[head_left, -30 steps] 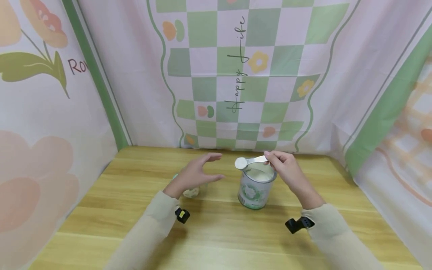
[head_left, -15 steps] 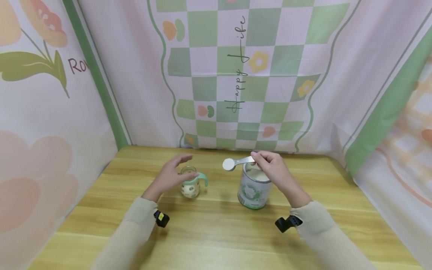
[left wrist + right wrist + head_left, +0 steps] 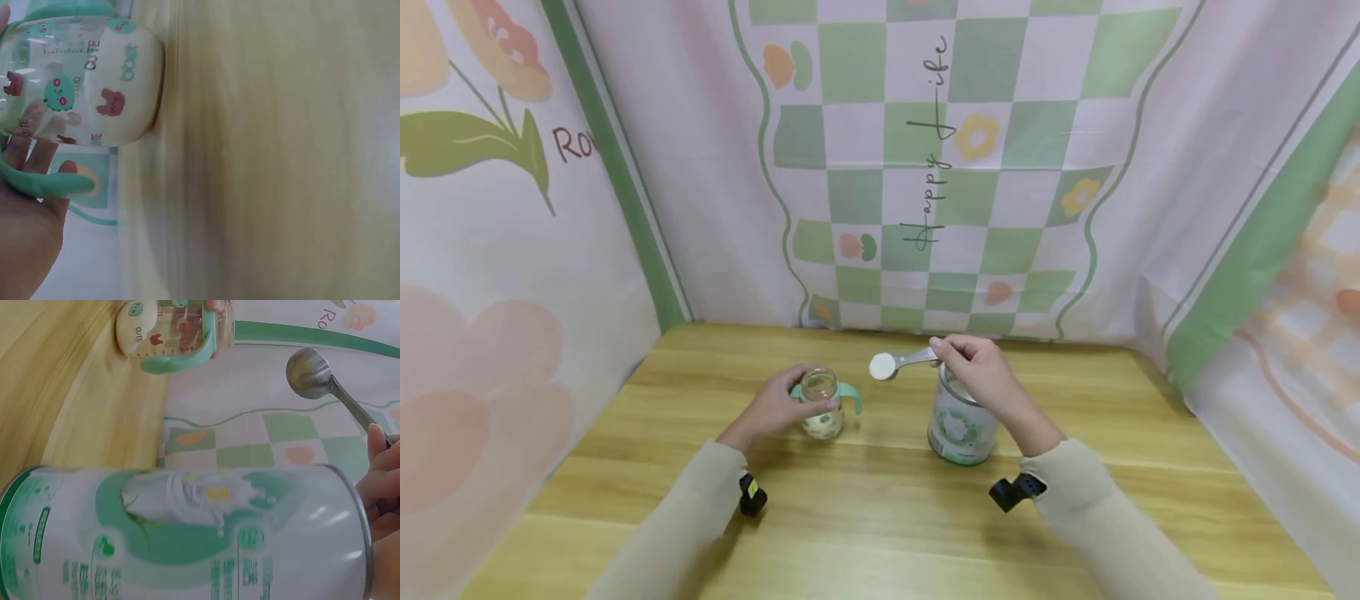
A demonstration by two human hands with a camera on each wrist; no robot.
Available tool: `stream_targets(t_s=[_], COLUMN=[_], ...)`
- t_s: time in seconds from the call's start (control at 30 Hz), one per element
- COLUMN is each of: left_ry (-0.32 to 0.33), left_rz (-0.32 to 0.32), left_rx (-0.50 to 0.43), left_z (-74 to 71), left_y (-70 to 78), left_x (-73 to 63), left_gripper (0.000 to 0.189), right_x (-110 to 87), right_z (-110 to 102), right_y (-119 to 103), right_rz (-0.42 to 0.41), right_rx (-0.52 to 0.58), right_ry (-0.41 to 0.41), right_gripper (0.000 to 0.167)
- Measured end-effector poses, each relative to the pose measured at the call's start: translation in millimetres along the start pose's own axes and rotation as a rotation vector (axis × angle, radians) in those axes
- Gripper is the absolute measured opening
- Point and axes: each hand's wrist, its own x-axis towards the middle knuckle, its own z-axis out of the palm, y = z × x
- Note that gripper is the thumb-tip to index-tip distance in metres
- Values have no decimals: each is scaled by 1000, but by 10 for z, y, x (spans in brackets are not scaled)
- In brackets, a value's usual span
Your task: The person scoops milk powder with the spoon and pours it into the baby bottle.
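Note:
My left hand [image 3: 781, 407] holds an uncapped clear baby bottle [image 3: 824, 425] with mint-green handles, thumb at the near side and fingers behind. In the left wrist view, the bottle [image 3: 81, 81] has cartoon prints and pale cream contents in its lower part. My right hand [image 3: 977, 371] pinches the handle end of a metal measuring spoon [image 3: 883, 367] heaped with white powder, in the air between bottle and can. Seen from the right wrist, the spoon [image 3: 309, 373] shows its rounded underside. Below the right hand stands an open white and green milk powder can [image 3: 962, 429].
The wood-grain table [image 3: 880, 525] carries the bottle and the can, with a gap between them. A patterned cloth [image 3: 940, 192] hangs along the back edge, with further printed cloth [image 3: 490, 333] at the left and right sides.
My left hand drew back left past the bottle, then closed round it. My right hand moved left from above the can, bringing the filled spoon nearer the bottle.

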Motion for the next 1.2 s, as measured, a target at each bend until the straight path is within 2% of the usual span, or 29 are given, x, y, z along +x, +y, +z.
stream_targets(t_s=[0.4,0.63,0.87,1.0,1.2], left_ry=[8,2,3,1,1], left_rz=[-20,-27,-28,-36,-46], left_rx=[-1,-4,-2,-9,-16], left_z=[19,13,-1,-3,-6], left_y=[-15,-43,-32,-33,-29], left_x=[-25,8,0,-2,-3], left_gripper=[70,70,68,70,75], right_x=[136,203,255,276,279], right_z=[251,395,554,649,784], right_y=[-121,-171,-182,-177,-137], right_rz=[-49,-72,-110,-152,-264], right_rx=[3,-40,-54,-97,-178], right_ry=[-19,-32,-4,12,29], right_gripper=[35,36,35,34,31])
